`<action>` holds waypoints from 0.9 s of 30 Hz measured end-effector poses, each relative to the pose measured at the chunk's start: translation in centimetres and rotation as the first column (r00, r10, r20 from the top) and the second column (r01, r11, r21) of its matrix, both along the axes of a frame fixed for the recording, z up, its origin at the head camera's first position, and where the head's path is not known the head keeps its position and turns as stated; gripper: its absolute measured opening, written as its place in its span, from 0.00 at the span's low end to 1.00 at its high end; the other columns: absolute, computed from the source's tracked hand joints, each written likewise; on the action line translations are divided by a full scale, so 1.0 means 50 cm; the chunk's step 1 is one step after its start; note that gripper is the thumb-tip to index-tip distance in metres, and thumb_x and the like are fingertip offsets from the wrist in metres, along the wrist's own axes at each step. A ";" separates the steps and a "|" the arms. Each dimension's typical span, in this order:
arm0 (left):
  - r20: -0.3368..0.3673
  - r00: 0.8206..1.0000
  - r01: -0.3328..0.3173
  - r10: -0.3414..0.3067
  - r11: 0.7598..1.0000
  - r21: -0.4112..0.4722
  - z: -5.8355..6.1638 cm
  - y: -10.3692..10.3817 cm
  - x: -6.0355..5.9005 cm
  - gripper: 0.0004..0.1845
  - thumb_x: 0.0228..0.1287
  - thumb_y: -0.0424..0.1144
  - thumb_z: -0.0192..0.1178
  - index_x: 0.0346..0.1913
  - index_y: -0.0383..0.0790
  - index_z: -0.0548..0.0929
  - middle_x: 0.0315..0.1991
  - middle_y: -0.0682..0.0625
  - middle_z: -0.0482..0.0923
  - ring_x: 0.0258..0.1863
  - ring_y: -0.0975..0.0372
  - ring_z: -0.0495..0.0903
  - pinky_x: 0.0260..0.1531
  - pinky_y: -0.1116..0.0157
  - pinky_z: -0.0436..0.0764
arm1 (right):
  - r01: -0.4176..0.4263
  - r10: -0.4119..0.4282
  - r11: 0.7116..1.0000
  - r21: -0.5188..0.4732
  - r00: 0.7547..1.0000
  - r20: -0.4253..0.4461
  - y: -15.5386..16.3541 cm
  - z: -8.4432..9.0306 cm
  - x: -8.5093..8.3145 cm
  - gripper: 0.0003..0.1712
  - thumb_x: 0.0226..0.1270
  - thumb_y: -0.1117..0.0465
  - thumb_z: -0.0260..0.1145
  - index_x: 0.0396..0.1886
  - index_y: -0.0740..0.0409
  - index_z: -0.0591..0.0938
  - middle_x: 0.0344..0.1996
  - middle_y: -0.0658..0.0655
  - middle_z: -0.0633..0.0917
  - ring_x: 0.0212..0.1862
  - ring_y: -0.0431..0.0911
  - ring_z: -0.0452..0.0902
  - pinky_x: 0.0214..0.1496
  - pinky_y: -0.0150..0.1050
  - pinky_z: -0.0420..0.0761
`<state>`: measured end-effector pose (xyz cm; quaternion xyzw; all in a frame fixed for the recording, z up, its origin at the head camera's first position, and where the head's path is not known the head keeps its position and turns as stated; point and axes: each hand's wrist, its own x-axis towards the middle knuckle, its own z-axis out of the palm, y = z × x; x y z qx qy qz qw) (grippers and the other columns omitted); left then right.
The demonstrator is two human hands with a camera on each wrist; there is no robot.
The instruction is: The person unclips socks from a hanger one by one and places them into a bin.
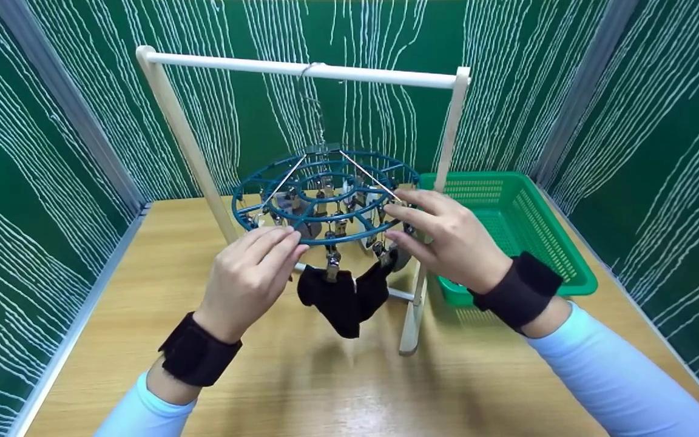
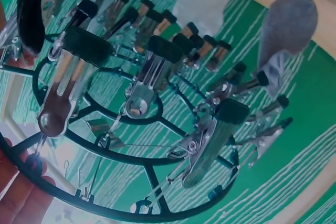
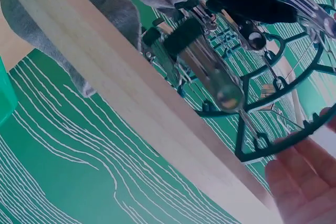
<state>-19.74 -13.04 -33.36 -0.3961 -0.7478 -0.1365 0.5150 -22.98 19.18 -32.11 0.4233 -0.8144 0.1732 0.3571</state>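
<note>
The round hanger (image 1: pixel 325 200), hung from the rack (image 1: pixel 301 68), is steadied at its rim by both hands: left hand (image 1: pixel 252 276) pinching the front edge, right hand (image 1: pixel 446 240) gripping the right edge. Black socks (image 1: pixel 343 294) are clipped beneath, basket (image 1: pixel 543 243) alongside.

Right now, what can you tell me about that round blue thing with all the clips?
The round clip hanger is teal plastic, concentric rings joined by spokes, hung level by thin rods from the wooden rail. Metal clips dangle beneath; two hold black socks. The left hand and right hand touch its rim.
</note>
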 end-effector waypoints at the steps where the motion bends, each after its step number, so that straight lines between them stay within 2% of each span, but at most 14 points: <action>1: -0.001 1.000 0.003 -0.002 1.000 0.004 -0.001 -0.001 -0.001 0.15 0.82 0.40 0.63 0.46 0.29 0.92 0.41 0.39 0.93 0.41 0.49 0.92 0.47 0.52 0.93 | 0.005 -0.005 1.000 0.008 1.000 0.002 0.000 0.000 0.000 0.19 0.76 0.56 0.74 0.60 0.62 0.89 0.59 0.70 0.89 0.61 0.63 0.87 0.65 0.60 0.87; 7: 0.005 1.000 0.021 -0.021 0.998 0.060 -0.004 -0.001 -0.004 0.14 0.80 0.38 0.65 0.46 0.29 0.92 0.42 0.38 0.92 0.41 0.47 0.91 0.46 0.51 0.93 | -0.009 0.009 1.000 0.007 0.999 -0.034 -0.005 -0.001 -0.006 0.15 0.72 0.60 0.77 0.53 0.62 0.91 0.48 0.64 0.93 0.52 0.59 0.90 0.58 0.55 0.91; 11: -0.014 1.000 0.025 -0.023 0.994 0.107 -0.007 0.005 -0.004 0.11 0.77 0.35 0.68 0.47 0.28 0.91 0.41 0.38 0.91 0.41 0.46 0.88 0.46 0.51 0.91 | -0.018 0.018 1.000 0.003 0.999 -0.046 -0.007 -0.002 -0.008 0.12 0.72 0.60 0.78 0.50 0.61 0.91 0.45 0.62 0.93 0.50 0.57 0.90 0.55 0.53 0.91; 15: -0.030 0.998 0.054 -0.051 0.992 0.116 -0.014 0.017 0.001 0.07 0.76 0.32 0.68 0.43 0.29 0.87 0.35 0.40 0.86 0.33 0.51 0.83 0.35 0.58 0.87 | -0.016 0.016 1.000 0.004 0.999 -0.042 -0.009 -0.004 -0.008 0.12 0.72 0.61 0.77 0.50 0.61 0.91 0.46 0.62 0.93 0.51 0.57 0.90 0.55 0.53 0.91; 18: 0.019 0.996 0.090 -0.091 0.993 0.079 -0.021 0.029 0.008 0.06 0.72 0.32 0.71 0.39 0.32 0.85 0.31 0.44 0.85 0.28 0.55 0.82 0.28 0.63 0.85 | -0.015 0.015 1.000 -0.001 0.999 -0.040 -0.010 -0.005 -0.007 0.12 0.72 0.61 0.77 0.50 0.61 0.92 0.45 0.62 0.93 0.50 0.57 0.90 0.55 0.53 0.91; 21: 0.121 0.989 0.079 -0.083 0.996 0.038 -0.029 0.040 0.014 0.08 0.66 0.34 0.76 0.39 0.34 0.87 0.32 0.45 0.88 0.29 0.55 0.86 0.30 0.63 0.88 | -0.016 0.016 1.000 -0.005 0.999 -0.040 -0.012 -0.005 -0.007 0.11 0.72 0.61 0.77 0.50 0.61 0.92 0.45 0.62 0.93 0.50 0.57 0.91 0.55 0.53 0.91; 23: 0.217 0.976 0.036 -0.039 0.999 0.017 -0.035 0.047 0.019 0.11 0.66 0.37 0.77 0.42 0.31 0.89 0.34 0.43 0.90 0.32 0.52 0.88 0.35 0.60 0.91 | -0.017 0.016 1.000 -0.007 0.999 -0.040 -0.014 -0.005 -0.006 0.11 0.73 0.61 0.77 0.50 0.61 0.91 0.45 0.63 0.93 0.50 0.57 0.91 0.55 0.53 0.91; 24: 0.273 0.962 0.015 -0.017 1.000 0.010 -0.037 0.050 0.021 0.13 0.66 0.38 0.78 0.44 0.30 0.89 0.36 0.41 0.91 0.34 0.51 0.89 0.38 0.58 0.91 | -0.017 0.017 1.000 -0.006 0.999 -0.040 -0.015 -0.005 -0.006 0.11 0.73 0.61 0.77 0.50 0.61 0.91 0.45 0.63 0.93 0.50 0.57 0.91 0.55 0.53 0.92; 26: 0.393 0.919 -0.015 0.012 1.000 0.007 -0.041 0.055 0.023 0.17 0.69 0.39 0.76 0.49 0.27 0.89 0.39 0.39 0.92 0.36 0.50 0.90 0.39 0.55 0.92 | -0.017 0.017 1.000 -0.004 0.999 -0.039 -0.015 -0.007 -0.006 0.11 0.73 0.61 0.76 0.50 0.61 0.91 0.46 0.63 0.93 0.50 0.58 0.91 0.56 0.53 0.91; 27: 0.453 0.892 -0.019 0.013 1.000 0.009 -0.041 0.056 0.024 0.18 0.70 0.40 0.75 0.51 0.25 0.88 0.42 0.38 0.92 0.38 0.49 0.91 0.41 0.54 0.92 | -0.016 0.016 1.000 -0.002 0.999 -0.039 -0.016 -0.008 -0.006 0.11 0.73 0.61 0.77 0.50 0.61 0.91 0.46 0.63 0.93 0.51 0.58 0.91 0.56 0.53 0.91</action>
